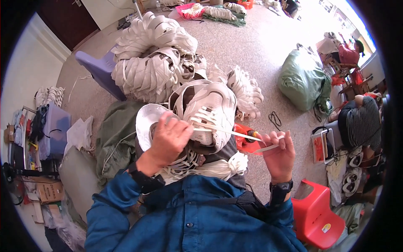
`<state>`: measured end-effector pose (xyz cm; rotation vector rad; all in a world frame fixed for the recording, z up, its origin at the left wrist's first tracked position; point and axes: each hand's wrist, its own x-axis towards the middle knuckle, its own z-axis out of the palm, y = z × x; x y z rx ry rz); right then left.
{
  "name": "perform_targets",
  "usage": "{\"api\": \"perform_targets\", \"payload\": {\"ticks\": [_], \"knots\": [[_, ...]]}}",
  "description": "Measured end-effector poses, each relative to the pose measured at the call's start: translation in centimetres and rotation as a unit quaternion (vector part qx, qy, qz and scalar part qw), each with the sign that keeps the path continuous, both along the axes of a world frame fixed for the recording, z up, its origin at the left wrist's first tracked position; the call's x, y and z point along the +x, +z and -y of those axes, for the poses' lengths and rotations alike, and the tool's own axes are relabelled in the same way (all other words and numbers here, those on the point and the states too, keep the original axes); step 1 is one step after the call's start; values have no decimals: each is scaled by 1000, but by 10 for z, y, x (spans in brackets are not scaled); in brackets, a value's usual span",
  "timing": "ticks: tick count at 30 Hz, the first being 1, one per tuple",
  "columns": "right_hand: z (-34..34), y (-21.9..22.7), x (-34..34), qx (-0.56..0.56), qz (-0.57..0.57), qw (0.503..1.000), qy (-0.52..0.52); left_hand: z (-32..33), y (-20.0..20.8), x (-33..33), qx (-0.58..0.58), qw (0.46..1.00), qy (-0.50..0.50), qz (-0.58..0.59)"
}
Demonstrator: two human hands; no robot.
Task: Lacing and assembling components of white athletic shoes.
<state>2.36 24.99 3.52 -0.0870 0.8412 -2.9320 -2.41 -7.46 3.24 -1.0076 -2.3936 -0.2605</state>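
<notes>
At the centre of the frame, a pale shoe upper (216, 99) lies between the hands, just above their level. The left hand (168, 137), slightly blurred, has its fingers closed on a white lace (235, 133) beside the shoe's lower left. Right of the shoe and apart from it, the right hand (278, 157) pinches the lace, fingers curled.

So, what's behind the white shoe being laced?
Beyond the shoe, more white shoes lie bundled in piles, with a purple chair showing at their left. They cover much of the chair, and the shoe hides whatever sits directly behind it.
</notes>
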Motion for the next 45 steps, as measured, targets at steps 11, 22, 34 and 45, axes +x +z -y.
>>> {"api": "perform_targets", "payload": {"ticks": [11, 22, 34, 45], "knots": [[-40, 10, 23, 43, 2, 998, -38, 24, 17, 7, 89, 989, 101, 67], [26, 57, 57, 37, -117, 939, 320, -45, 25, -16, -86, 984, 44, 150], [-17, 51, 43, 136, -18, 988, 74, -50, 12, -20, 90, 957, -64, 267], [-57, 24, -9, 537, 60, 835, 106, 73, 53, -27, 472, 709, 16, 523]]}}
